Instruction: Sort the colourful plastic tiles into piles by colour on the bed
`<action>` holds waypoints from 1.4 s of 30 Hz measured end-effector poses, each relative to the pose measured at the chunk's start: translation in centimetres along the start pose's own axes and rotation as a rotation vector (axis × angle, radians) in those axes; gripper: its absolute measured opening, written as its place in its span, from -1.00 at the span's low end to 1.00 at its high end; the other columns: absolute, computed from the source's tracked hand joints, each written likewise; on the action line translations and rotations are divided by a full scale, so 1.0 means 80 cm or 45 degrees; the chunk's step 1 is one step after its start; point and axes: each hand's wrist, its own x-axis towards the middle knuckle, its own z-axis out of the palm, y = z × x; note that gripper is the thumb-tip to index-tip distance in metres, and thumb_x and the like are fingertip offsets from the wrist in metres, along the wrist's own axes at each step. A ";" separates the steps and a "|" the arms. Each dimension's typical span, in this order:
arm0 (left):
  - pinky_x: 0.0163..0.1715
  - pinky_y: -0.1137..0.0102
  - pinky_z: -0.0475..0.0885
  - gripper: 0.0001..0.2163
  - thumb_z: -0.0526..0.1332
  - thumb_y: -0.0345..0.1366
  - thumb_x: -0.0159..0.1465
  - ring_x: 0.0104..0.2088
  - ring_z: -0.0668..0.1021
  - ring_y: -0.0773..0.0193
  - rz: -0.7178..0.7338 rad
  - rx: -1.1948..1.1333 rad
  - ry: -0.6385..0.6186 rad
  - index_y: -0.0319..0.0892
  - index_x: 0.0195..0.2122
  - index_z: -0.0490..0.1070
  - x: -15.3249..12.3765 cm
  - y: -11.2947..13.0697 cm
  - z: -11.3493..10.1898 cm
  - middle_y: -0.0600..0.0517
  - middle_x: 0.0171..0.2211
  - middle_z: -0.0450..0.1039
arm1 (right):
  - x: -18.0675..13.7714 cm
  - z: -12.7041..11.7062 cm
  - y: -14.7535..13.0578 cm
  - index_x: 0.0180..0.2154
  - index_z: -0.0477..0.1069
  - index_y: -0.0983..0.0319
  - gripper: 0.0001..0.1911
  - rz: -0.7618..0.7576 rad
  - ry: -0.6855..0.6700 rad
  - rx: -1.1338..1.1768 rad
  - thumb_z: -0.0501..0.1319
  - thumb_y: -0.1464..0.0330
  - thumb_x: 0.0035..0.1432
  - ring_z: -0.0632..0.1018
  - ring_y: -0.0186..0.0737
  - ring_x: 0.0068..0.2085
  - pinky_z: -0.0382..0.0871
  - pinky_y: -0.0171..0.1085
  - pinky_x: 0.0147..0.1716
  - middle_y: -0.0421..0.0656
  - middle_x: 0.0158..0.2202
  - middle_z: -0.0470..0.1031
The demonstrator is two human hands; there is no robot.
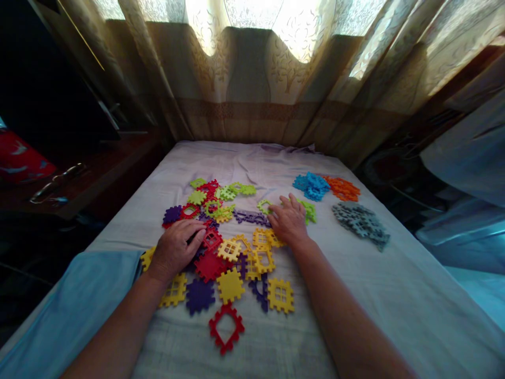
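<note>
Several flat plastic puzzle tiles with toothed edges lie scattered on a pale bed sheet. My left hand rests palm down, fingers curled, on red and purple tiles in the mixed pile. My right hand lies flat with fingers spread over light green tiles and yellow tiles. A red open-frame tile lies nearest me, with a solid yellow tile and a purple tile just beyond it.
Sorted heaps sit at the right: blue tiles, orange tiles and grey tiles. A light blue cloth covers the bed's left corner. A dark wooden shelf stands left, curtains behind.
</note>
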 end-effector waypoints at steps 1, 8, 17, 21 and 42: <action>-0.02 0.20 0.48 -0.70 0.06 -0.11 0.36 -0.13 0.60 0.14 -0.001 0.004 0.005 -0.13 -0.22 0.55 0.000 0.000 0.000 -0.05 -0.18 0.62 | 0.000 0.001 0.001 -0.14 0.58 0.13 -0.76 -0.007 0.008 0.008 0.20 0.28 0.19 0.15 0.14 0.33 0.03 0.16 0.21 -0.01 0.23 0.34; -0.01 0.20 0.48 -0.70 0.06 -0.12 0.36 -0.12 0.60 0.14 0.000 0.012 0.010 -0.13 -0.21 0.55 0.000 0.001 0.001 -0.05 -0.17 0.62 | 0.003 0.007 0.004 -0.30 0.54 0.20 -0.85 -0.141 0.085 0.068 0.19 0.35 0.17 0.15 0.11 0.34 0.02 0.16 0.21 0.01 0.21 0.37; 0.02 0.20 0.46 -0.70 0.05 -0.12 0.36 -0.09 0.59 0.14 -0.033 0.000 -0.019 -0.11 -0.21 0.55 0.001 0.003 0.000 -0.05 -0.16 0.61 | 0.016 -0.037 0.066 -0.32 0.56 0.20 -0.82 0.117 0.274 0.020 0.21 0.29 0.15 0.18 0.19 0.30 0.07 0.20 0.17 0.01 0.16 0.41; 0.03 0.19 0.45 -0.71 0.07 -0.13 0.35 -0.08 0.59 0.13 -0.039 0.001 -0.028 -0.10 -0.20 0.55 0.001 0.004 -0.002 -0.05 -0.14 0.61 | 0.015 -0.041 0.095 -0.35 0.58 0.18 -0.81 0.238 0.214 -0.019 0.21 0.26 0.13 0.24 0.20 0.25 0.13 0.20 0.12 -0.01 0.08 0.47; -0.02 0.24 0.48 -0.69 0.08 -0.06 0.31 -0.16 0.60 0.17 -0.178 -0.193 -0.004 -0.10 -0.27 0.55 0.001 0.001 -0.005 -0.03 -0.22 0.62 | 0.017 -0.048 0.041 -0.31 0.56 0.20 -0.79 -0.033 0.275 0.148 0.15 0.32 0.17 0.41 0.05 0.13 0.21 0.00 0.11 -0.01 -0.01 0.54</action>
